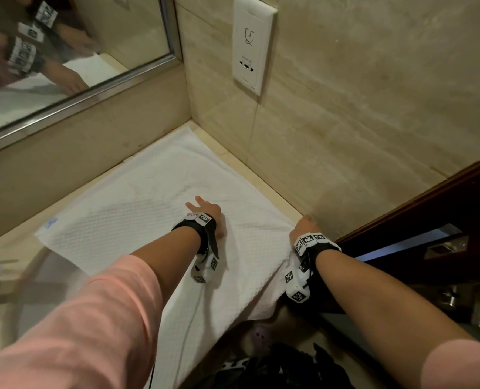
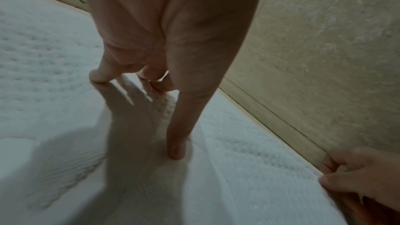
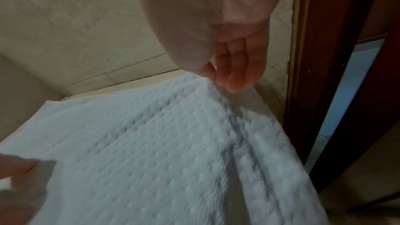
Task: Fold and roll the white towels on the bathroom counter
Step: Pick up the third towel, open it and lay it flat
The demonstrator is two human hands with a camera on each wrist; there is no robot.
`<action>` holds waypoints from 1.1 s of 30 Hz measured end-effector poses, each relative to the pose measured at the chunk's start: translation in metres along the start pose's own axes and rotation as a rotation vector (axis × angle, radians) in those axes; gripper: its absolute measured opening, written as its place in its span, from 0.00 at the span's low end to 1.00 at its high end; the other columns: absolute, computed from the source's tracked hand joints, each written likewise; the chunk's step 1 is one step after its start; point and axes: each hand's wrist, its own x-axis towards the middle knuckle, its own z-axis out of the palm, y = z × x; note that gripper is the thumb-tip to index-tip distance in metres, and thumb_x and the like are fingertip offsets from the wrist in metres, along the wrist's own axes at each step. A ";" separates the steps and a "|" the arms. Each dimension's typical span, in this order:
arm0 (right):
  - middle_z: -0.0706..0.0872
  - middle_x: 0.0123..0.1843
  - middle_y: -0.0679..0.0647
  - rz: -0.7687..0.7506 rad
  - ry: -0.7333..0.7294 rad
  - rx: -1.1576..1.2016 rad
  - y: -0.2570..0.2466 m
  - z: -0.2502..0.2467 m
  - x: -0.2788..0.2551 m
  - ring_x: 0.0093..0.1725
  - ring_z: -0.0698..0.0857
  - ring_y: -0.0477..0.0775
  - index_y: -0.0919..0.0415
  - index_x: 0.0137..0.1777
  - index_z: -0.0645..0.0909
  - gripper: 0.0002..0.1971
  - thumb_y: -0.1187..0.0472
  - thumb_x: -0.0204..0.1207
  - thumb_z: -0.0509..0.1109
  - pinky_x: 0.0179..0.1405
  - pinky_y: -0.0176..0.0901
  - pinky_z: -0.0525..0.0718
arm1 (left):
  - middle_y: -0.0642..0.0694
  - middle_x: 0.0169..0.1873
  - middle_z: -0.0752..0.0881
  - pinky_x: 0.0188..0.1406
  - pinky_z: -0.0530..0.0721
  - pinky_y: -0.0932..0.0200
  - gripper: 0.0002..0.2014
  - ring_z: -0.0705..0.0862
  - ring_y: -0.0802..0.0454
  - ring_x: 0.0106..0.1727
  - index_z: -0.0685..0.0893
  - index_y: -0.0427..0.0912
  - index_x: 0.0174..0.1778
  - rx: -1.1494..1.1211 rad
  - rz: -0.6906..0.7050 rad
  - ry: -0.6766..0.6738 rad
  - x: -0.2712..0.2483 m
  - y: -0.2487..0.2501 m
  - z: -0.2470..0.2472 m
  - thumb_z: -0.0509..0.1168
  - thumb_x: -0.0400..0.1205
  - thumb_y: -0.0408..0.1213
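Towel (image 1: 138, 203): white, dimpled; we saw it spread flat on the beige counter (image 1: 14, 251), its far corner tucked into the angle of the two walls, its near end hanging over the counter's front edge.
Blue tag (image 1: 52, 222): we noted it at the towel's left edge.
Mirror (image 1: 73, 66): it ran along the wall above the left side and showed both our hands reflected.
Left hand (image 1: 208, 213): we had it resting on the middle of the towel, fingers straight and spread, fingertips (image 2: 177, 151) pressing the cloth, nothing gripped.
Socket plate (image 1: 252, 46): white, fixed on the tiled wall past the towel's far corner.
Right hand (image 1: 304, 224): we kept it at the towel's right edge, close to the wall; thumb and fingers (image 3: 234, 74) were curled and pinching that edge, which rose in a small ridge.
Door frame (image 1: 429, 209): dark wood, just right of the right hand.
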 end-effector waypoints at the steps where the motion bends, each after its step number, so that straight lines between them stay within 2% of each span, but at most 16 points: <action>1: 0.76 0.70 0.68 -0.019 -0.015 -0.001 -0.002 -0.003 0.000 0.66 0.80 0.68 0.72 0.78 0.55 0.28 0.65 0.81 0.59 0.54 0.51 0.81 | 0.25 0.81 0.44 0.74 0.55 0.22 0.48 0.43 0.18 0.78 0.54 0.30 0.81 0.005 -0.003 -0.004 0.001 0.001 0.001 0.72 0.72 0.46; 3: 0.77 0.69 0.66 -0.073 -0.045 -0.006 -0.010 -0.008 0.001 0.64 0.81 0.67 0.70 0.79 0.55 0.29 0.65 0.80 0.60 0.49 0.48 0.79 | 0.26 0.81 0.45 0.74 0.55 0.23 0.48 0.45 0.19 0.79 0.58 0.31 0.80 0.022 -0.009 -0.030 0.000 0.004 -0.001 0.74 0.70 0.47; 5: 0.77 0.70 0.65 -0.139 -0.049 0.000 -0.023 -0.011 0.003 0.64 0.80 0.66 0.68 0.77 0.59 0.27 0.65 0.80 0.60 0.52 0.48 0.80 | 0.27 0.80 0.52 0.75 0.63 0.33 0.40 0.54 0.24 0.79 0.67 0.32 0.76 -0.011 -0.027 -0.018 -0.006 0.003 -0.009 0.73 0.73 0.48; 7: 0.75 0.69 0.65 -0.234 -0.025 0.019 -0.038 -0.012 0.009 0.64 0.79 0.65 0.67 0.71 0.67 0.21 0.66 0.79 0.61 0.56 0.47 0.79 | 0.33 0.74 0.68 0.68 0.72 0.45 0.26 0.70 0.33 0.72 0.76 0.36 0.68 -0.017 0.019 0.118 -0.010 -0.005 -0.021 0.65 0.78 0.47; 9: 0.75 0.68 0.63 -0.332 0.010 0.065 -0.053 -0.012 0.016 0.65 0.78 0.64 0.64 0.69 0.71 0.19 0.67 0.78 0.62 0.60 0.48 0.78 | 0.38 0.67 0.74 0.65 0.73 0.50 0.20 0.73 0.39 0.68 0.76 0.38 0.67 0.017 0.070 0.279 -0.011 -0.018 -0.029 0.59 0.81 0.44; 11: 0.73 0.71 0.60 -0.446 0.021 0.080 -0.072 -0.009 0.022 0.69 0.74 0.62 0.60 0.70 0.73 0.20 0.69 0.78 0.61 0.65 0.48 0.75 | 0.38 0.67 0.72 0.65 0.73 0.50 0.19 0.72 0.39 0.68 0.73 0.38 0.68 -0.058 0.101 0.360 -0.005 -0.033 -0.029 0.57 0.83 0.39; 13: 0.69 0.76 0.58 -0.554 -0.026 0.031 -0.091 -0.004 0.024 0.75 0.68 0.61 0.58 0.76 0.70 0.23 0.69 0.80 0.59 0.73 0.47 0.69 | 0.38 0.69 0.70 0.65 0.73 0.48 0.18 0.71 0.38 0.69 0.73 0.38 0.68 -0.179 0.155 0.410 0.007 -0.045 -0.031 0.58 0.82 0.37; 16: 0.59 0.84 0.55 -0.639 -0.094 -0.059 -0.108 0.007 0.025 0.82 0.58 0.58 0.58 0.82 0.60 0.27 0.61 0.84 0.60 0.80 0.46 0.58 | 0.40 0.78 0.63 0.74 0.67 0.47 0.25 0.64 0.39 0.76 0.70 0.42 0.74 -0.190 0.254 0.421 0.027 -0.058 -0.040 0.62 0.81 0.45; 20: 0.52 0.86 0.54 -0.635 -0.104 -0.097 -0.109 0.013 0.032 0.84 0.52 0.54 0.60 0.84 0.53 0.32 0.55 0.84 0.61 0.82 0.43 0.52 | 0.45 0.83 0.52 0.78 0.59 0.39 0.30 0.53 0.37 0.81 0.62 0.49 0.80 -0.148 0.266 0.357 0.048 -0.060 -0.055 0.58 0.83 0.55; 23: 0.48 0.86 0.51 -0.660 -0.126 -0.096 -0.102 0.016 0.033 0.85 0.50 0.50 0.58 0.85 0.50 0.35 0.56 0.83 0.62 0.81 0.40 0.50 | 0.51 0.84 0.44 0.79 0.50 0.33 0.34 0.44 0.34 0.83 0.53 0.55 0.83 -0.180 0.263 0.267 0.059 -0.056 -0.064 0.55 0.83 0.60; 26: 0.42 0.86 0.47 -0.674 -0.175 -0.121 -0.095 0.015 0.033 0.85 0.45 0.49 0.54 0.86 0.46 0.36 0.58 0.82 0.61 0.82 0.42 0.50 | 0.54 0.84 0.40 0.79 0.45 0.30 0.39 0.38 0.32 0.82 0.48 0.57 0.84 -0.158 0.238 0.211 0.068 -0.050 -0.068 0.52 0.79 0.67; 30: 0.40 0.86 0.44 -0.659 -0.233 -0.114 -0.093 0.009 0.030 0.85 0.43 0.48 0.50 0.86 0.44 0.37 0.60 0.82 0.61 0.81 0.44 0.52 | 0.54 0.83 0.37 0.77 0.42 0.28 0.44 0.36 0.30 0.81 0.44 0.58 0.83 -0.150 0.204 0.205 0.075 -0.043 -0.067 0.49 0.75 0.74; 33: 0.40 0.86 0.45 -0.632 -0.253 -0.089 -0.097 0.008 0.028 0.85 0.43 0.49 0.51 0.86 0.44 0.38 0.60 0.81 0.61 0.81 0.44 0.52 | 0.52 0.83 0.37 0.77 0.40 0.28 0.44 0.36 0.30 0.82 0.44 0.57 0.83 -0.142 0.222 0.243 0.076 -0.044 -0.063 0.53 0.76 0.71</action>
